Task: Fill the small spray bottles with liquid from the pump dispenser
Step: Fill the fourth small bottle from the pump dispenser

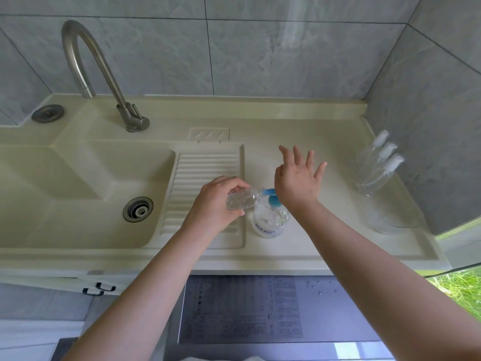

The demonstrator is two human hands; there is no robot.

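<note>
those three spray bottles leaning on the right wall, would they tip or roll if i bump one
Probably yes. The three spray bottles are tall, narrow and leaning against the wall, so a nudge could slide them down. They look clear and empty, likely light, and their round bodies may roll on the counter.

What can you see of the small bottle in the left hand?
The small bottle is clear plastic, capless, lying nearly level above the ribbed drainboard's right edge. Clear liquid with bubbles shows inside. The left hand grips its body; its open neck meets the blue spout of the pump dispenser. The right hand presses the pump head with its heel, fingers spread.
</note>
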